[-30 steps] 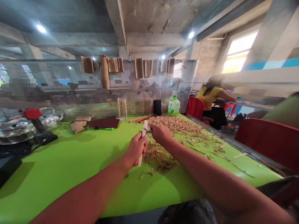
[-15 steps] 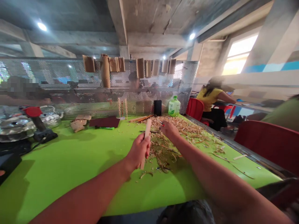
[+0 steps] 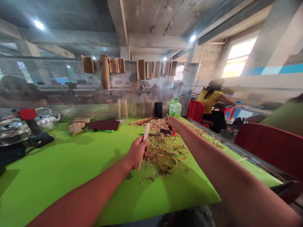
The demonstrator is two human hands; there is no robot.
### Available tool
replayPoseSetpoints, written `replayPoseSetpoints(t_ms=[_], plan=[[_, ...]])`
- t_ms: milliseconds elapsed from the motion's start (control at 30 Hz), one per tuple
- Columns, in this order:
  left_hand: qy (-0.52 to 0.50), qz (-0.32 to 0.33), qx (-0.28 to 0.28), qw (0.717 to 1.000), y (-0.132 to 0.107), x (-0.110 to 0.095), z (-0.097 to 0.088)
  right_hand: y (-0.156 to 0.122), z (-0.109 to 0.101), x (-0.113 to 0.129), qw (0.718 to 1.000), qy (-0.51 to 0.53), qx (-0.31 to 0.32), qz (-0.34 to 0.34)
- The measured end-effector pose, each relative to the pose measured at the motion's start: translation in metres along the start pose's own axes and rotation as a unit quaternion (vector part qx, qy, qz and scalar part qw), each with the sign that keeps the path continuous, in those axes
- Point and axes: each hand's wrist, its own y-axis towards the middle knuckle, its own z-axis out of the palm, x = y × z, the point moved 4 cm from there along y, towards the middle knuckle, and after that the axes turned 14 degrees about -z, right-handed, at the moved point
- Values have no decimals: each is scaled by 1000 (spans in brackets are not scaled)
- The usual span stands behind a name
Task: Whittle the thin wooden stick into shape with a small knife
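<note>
My left hand (image 3: 137, 150) is closed around a flat, pale wooden strip (image 3: 146, 130), which tilts upward above the green table. The strip's upper end rises beyond my fingers and its lower end shows beneath them. Farther forward, my right hand (image 3: 172, 122) is closed on a slim red-and-black tool (image 3: 173, 130) with a thin metal tip; its exact kind is unclear. Wood shavings (image 3: 163, 151) lie under and around this hand. A short dark block (image 3: 165, 131) rests on the shavings beside the tool.
A green drink bottle (image 3: 175, 107) and a black upright object (image 3: 158, 110) stand at the back. Dark red sheets (image 3: 103, 124) lie left of them. A cordless drill (image 3: 32, 126) and metal kettles (image 3: 14, 130) occupy the far left. A person in yellow (image 3: 210, 101) sits beyond the table.
My right hand has lifted slightly and turned, showing more of the red-and-black tool. The dark block is now visible beside it. My left hand still holds the strip, a little farther left in view.
</note>
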Motion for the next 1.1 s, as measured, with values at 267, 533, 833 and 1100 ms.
replayPoseSetpoints(t_ms=[267,533,833,1100], plan=[[-42,-22,-6,999,9,4,-9,-34,29,9,995,94,-2,-22],[-80,-20,-17,996,7,0,-12,-78,63,35,966,-61,26,-251],[-34,-24,6,999,3,-2,-8,-91,77,38,963,215,110,-124],[20,-20,79,996,4,5,0,-88,74,36,934,344,79,-54]])
